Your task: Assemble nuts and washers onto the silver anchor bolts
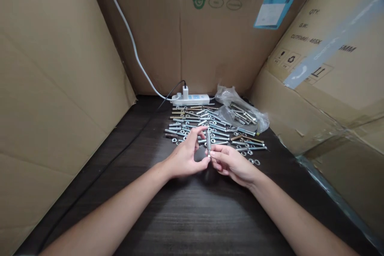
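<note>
A silver expansion bolt (209, 143) stands nearly upright between my two hands above the dark table. My left hand (187, 156) spans it lengthwise, index finger by the top end and thumb by the bottom. Fingers of my right hand (232, 163) pinch its lower part from the right side. Just beyond the hands lie many loose bolts (220, 134) in rough rows, mostly silver with some brassy ones. Nuts and washers (257, 162) are scattered among them. My fingers hide part of the hardware behind.
A white power strip (198, 99) with a plugged-in charger sits behind the hardware. Its white cord climbs the back box, and a black cable (120, 152) crosses the table's left. A clear plastic bag (261, 119) holds more bolts. Cardboard walls (210, 48) enclose three sides.
</note>
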Tool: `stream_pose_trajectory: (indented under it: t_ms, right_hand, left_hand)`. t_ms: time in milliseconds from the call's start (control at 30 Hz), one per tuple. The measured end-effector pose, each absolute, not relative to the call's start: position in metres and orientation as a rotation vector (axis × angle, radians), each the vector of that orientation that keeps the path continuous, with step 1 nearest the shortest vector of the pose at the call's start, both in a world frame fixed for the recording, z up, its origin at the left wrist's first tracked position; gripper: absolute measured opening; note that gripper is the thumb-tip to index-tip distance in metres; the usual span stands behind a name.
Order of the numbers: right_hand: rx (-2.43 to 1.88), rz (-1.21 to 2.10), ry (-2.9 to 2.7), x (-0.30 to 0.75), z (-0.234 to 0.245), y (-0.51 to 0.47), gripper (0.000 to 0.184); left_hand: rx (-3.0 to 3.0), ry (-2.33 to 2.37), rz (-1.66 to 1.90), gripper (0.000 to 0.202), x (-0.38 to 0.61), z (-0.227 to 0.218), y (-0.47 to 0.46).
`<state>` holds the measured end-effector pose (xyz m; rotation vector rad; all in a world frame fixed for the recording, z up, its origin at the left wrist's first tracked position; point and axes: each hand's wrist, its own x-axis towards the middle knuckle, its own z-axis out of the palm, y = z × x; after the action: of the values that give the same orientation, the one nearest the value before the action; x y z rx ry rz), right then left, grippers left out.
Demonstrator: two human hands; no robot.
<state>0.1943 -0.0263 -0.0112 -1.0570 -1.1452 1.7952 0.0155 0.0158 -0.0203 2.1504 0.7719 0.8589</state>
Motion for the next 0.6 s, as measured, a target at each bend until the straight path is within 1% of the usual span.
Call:
stream_pose_trajectory:
  t_ms: [267,600]
  right_hand:
    - [-1.026,1.850,-1.136,0.1927,-0.0102,-0.0284,0.025]
    - [-1.018,1.885,-1.052,0.1940,-0.0067,-0.0314,0.020]
  left_hand:
    - [2.205,0.726,0.792,0.078,0.0146,-0.0119,0.0127]
    - [2.152,0.741,0.856,0.072,0.0175,-0.0175,0.0118]
